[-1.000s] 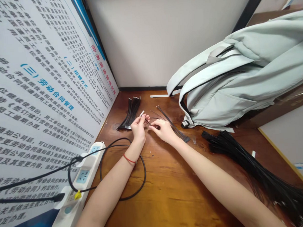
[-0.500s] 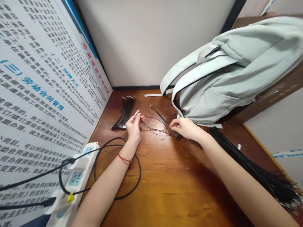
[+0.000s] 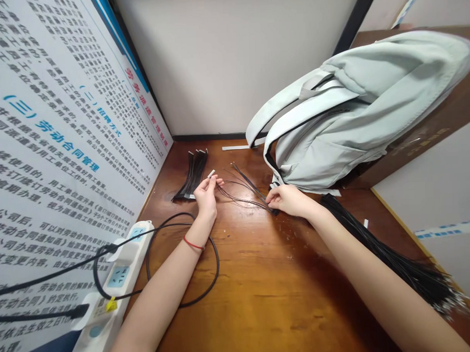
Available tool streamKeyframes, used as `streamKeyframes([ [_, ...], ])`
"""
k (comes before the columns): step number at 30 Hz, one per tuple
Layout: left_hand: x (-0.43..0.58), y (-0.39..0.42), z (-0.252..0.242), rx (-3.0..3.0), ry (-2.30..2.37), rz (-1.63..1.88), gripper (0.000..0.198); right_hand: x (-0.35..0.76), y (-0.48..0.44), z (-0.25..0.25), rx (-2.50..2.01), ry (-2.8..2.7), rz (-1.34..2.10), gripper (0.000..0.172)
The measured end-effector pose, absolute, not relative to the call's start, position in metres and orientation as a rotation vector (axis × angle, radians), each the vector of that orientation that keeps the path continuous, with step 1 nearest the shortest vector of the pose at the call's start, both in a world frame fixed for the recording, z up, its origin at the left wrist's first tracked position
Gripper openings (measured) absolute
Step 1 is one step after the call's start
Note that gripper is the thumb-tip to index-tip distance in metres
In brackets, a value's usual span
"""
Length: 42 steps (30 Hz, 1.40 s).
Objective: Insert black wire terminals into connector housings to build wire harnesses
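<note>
on the wooden tabletop point(image 3: 255, 303), the two hands are held well apart. a small white connector point(image 3: 211, 174) is pinched in the left hand point(image 3: 207, 200), and the dark end of some thin black wires point(image 3: 247, 185) is held by the right hand point(image 3: 288, 201), near the centre of the frame. a white power strip point(image 3: 111, 288) is seen at lower left, and a large bundle of black wires point(image 3: 392, 258) is laid at right. a smaller black bundle point(image 3: 192, 175) is placed beyond the left hand, and a pale green backpack point(image 3: 356, 110) is seen at upper right.
</note>
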<state>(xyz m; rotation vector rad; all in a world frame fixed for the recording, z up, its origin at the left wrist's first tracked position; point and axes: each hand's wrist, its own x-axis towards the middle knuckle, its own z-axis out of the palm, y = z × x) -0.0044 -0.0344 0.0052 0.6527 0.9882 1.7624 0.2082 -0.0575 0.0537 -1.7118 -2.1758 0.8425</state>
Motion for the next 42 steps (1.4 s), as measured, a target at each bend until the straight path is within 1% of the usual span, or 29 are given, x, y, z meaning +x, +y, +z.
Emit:
streamKeyframes([
  [3, -0.004, -0.035, 0.006, 0.643, 0.981, 1.763, 0.029, 0.203, -0.059, 0.059, -1.767, -2.217, 0.817, 0.019],
  [5, -0.004, -0.035, 0.006, 0.645, 0.99, 1.757, 0.029, 0.198, -0.06, 0.06, -1.801, -2.266, 0.729, 0.019],
  [10, -0.004, -0.035, 0.007, 0.67, 0.994, 1.741, 0.03, 0.185, -0.059, 0.056, -1.898, -2.324, 0.445, 0.011],
  [14, -0.004, -0.034, 0.005, 0.661, 0.996, 1.738, 0.029, 0.175, -0.051, 0.048, -1.899, -2.296, 0.324, 0.005],
  [20, -0.003, -0.032, 0.003, 0.655, 1.019, 1.733, 0.03, 0.157, -0.028, 0.031, -1.586, -2.334, 0.316, 0.017],
  [23, -0.003, -0.032, 0.003, 0.651, 1.008, 1.733, 0.031, 0.145, -0.015, 0.024, -1.489, -2.341, 0.371, 0.018],
  [28, -0.003, -0.031, 0.002, 0.647, 1.018, 1.717, 0.031, 0.122, -0.003, 0.024, -1.348, -2.376, 0.446, 0.014],
  [32, -0.003, -0.029, 0.001, 0.635, 1.02, 1.721, 0.03, 0.102, -0.001, 0.027, -1.293, -2.437, 0.45, 0.014],
  [36, -0.003, -0.028, -0.001, 0.618, 1.019, 1.745, 0.03, 0.092, -0.001, 0.025, -1.263, -2.463, 0.472, 0.022],
  [42, -0.004, -0.027, -0.004, 0.639, 1.012, 1.757, 0.027, 0.097, -0.006, 0.023, -1.38, -2.504, 0.336, 0.019],
])
